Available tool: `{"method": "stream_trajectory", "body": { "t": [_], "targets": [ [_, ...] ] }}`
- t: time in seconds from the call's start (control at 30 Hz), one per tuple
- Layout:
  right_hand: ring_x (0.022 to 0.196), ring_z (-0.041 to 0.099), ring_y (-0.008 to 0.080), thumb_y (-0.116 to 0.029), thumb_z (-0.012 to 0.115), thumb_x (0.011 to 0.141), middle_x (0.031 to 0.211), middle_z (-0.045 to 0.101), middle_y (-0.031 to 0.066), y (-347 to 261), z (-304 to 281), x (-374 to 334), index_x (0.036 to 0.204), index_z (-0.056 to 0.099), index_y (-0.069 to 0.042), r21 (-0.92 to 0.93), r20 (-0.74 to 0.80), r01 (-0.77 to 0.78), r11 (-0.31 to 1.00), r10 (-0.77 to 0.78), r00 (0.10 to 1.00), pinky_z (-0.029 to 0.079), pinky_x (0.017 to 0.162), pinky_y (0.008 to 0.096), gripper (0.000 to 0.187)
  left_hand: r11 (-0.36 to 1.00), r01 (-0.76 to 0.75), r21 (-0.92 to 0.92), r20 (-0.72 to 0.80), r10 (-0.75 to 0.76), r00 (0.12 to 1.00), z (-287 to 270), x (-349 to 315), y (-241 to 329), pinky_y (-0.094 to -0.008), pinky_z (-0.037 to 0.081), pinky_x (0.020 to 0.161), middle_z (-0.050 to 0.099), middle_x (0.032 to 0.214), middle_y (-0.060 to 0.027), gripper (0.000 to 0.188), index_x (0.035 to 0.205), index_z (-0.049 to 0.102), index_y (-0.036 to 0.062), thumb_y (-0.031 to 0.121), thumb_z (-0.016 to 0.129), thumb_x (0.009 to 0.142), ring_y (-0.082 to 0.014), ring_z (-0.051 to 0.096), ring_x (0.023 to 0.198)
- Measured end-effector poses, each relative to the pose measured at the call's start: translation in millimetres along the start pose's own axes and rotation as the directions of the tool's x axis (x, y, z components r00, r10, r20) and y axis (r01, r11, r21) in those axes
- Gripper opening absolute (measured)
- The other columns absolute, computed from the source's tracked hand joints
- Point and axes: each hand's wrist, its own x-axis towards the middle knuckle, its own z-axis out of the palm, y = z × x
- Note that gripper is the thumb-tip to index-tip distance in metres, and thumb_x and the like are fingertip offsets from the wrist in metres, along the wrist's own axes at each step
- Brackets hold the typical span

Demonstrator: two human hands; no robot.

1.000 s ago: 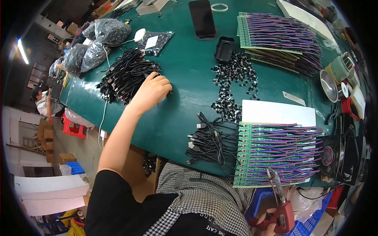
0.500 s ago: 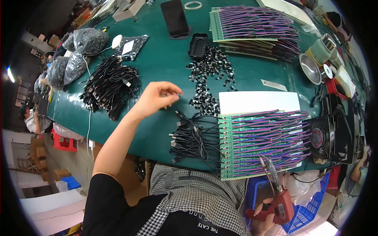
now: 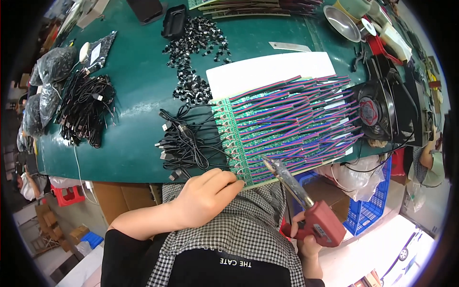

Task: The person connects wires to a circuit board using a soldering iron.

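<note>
My right hand [image 3: 308, 241] is closed round the red handle of a soldering gun [image 3: 322, 225]. Its metal tip points up and left, over the near part of a panel of green circuit boards [image 3: 227, 129]. Rows of red, blue and black wires [image 3: 287, 124] run rightward from these boards. Bent and pressed together, the fingers of my left hand [image 3: 208, 196] are at the panel's near left corner; what lies between them is hidden. Black USB cables [image 3: 184, 141] are bunched left of the panel, several reaching its left edge.
Small black and silver connectors [image 3: 191, 86] lie scattered behind the cables. A black cable pile [image 3: 86, 107] and wrapped bundles [image 3: 55, 67] are at the left. A fan [image 3: 373, 112] stands right of the panel. White board [image 3: 267, 69], blade [image 3: 289, 46] and metal bowl [image 3: 342, 24] sit farther back.
My left hand has come down from above the table to the panel's near corner, its fingers closing. The soldering gun has risen a little toward the boards. The whole view has shifted.
</note>
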Motion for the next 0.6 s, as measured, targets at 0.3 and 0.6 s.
{"method": "stream_trajectory", "body": {
  "t": [0.3, 0.6],
  "targets": [
    [0.060, 0.060, 0.0143, -0.031, 0.080, 0.069, 0.079, 0.066, 0.0118, -5.3, -11.6, -10.4, 0.112, 0.053, 0.012, -0.115, -0.044, -0.092, 0.989, 0.087, 0.995, 0.047, 0.057, 0.0237, 0.067, 0.988, -0.085, 0.130, 0.075, 0.076, 0.994, -0.1, 6.3, -1.9, -0.0260, 0.048, 0.053, 0.055, 0.083, -0.0095, 0.028, 0.089, 0.062, -0.0044, 0.003, 0.064, 0.063, -0.0193, 0.056, 0.067],
    [0.065, 0.067, 0.0187, -0.037, 0.081, 0.063, 0.077, 0.068, 0.0093, 1.5, -28.4, -8.7, 0.112, 0.058, 0.009, -0.517, 0.100, 0.070, 0.853, -0.021, 0.995, 0.051, 0.061, 0.0257, 0.071, 0.975, -0.071, 0.212, 0.198, 0.028, 0.980, -3.4, 10.5, 2.7, -0.0271, 0.048, 0.054, 0.054, 0.087, -0.0115, 0.032, 0.095, 0.061, -0.0055, 0.002, 0.062, 0.064, -0.0206, 0.056, 0.069]
  ]
}}
